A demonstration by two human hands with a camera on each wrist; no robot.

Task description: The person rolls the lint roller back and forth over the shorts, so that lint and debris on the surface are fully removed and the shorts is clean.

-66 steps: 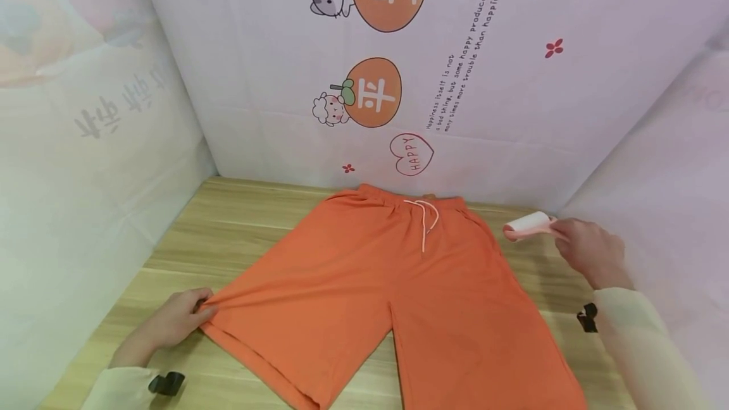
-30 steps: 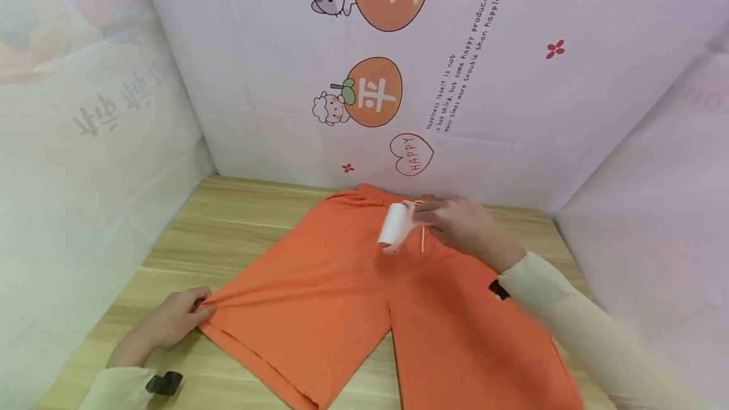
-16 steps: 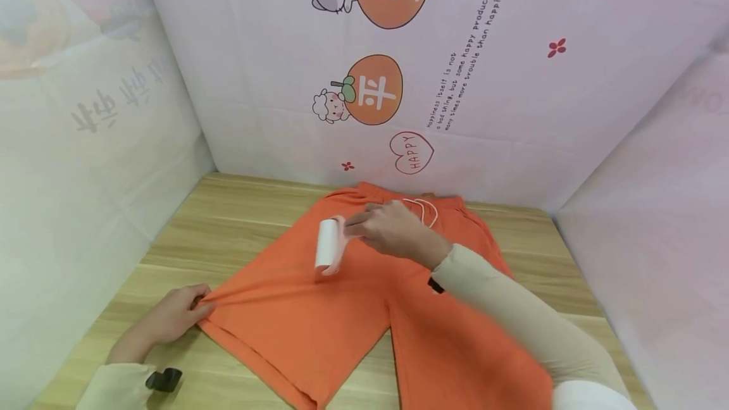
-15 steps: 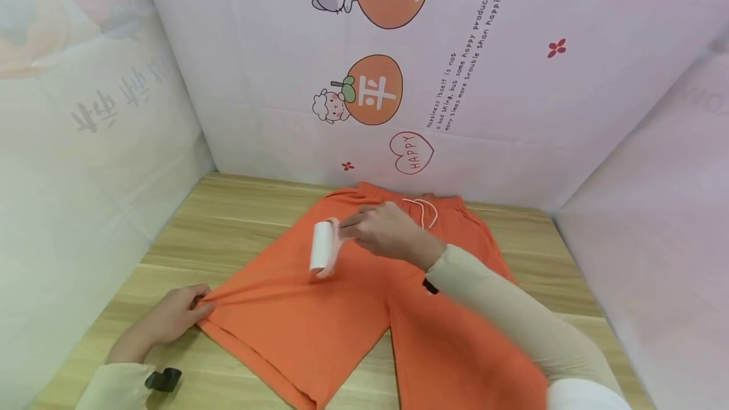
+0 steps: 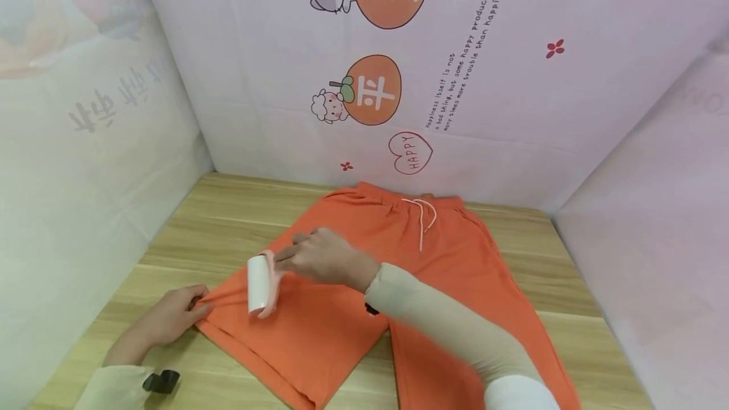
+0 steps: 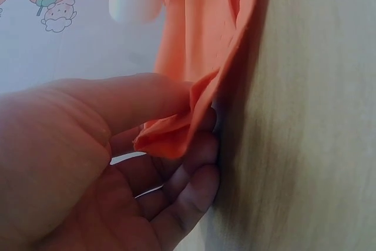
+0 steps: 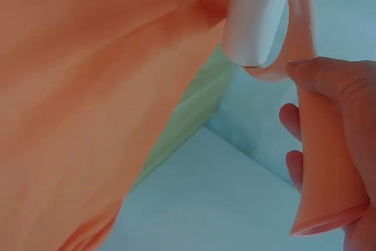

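Note:
Orange shorts [image 5: 336, 309] with a white drawstring [image 5: 421, 220] lie spread on the wooden table, waistband toward the back wall. My left hand [image 5: 173, 318] pinches the outer corner of the left leg's hem; in the left wrist view the bunched cloth [image 6: 176, 127] sits between thumb and fingers. My right hand [image 5: 324, 258] grips the pink handle [image 7: 326, 157] of a lint roller [image 5: 259, 283]. The roller's white cylinder [image 7: 252, 22] is at the left leg, close to the pinched corner. The right forearm crosses over the shorts and hides part of the other leg.
White printed cloth walls rise at the back [image 5: 273, 81], left [image 5: 97, 176] and right [image 5: 655, 207] of the wooden table [image 5: 222, 207]. Bare wood shows on both sides of the shorts. Each wrist wears a small black camera mount, as on the left wrist [image 5: 162, 381].
From the right side of the table, my right hand has carried the lint roller leftward across the shorts and down the left leg toward the hem corner. The left hand keeps its pinch there.

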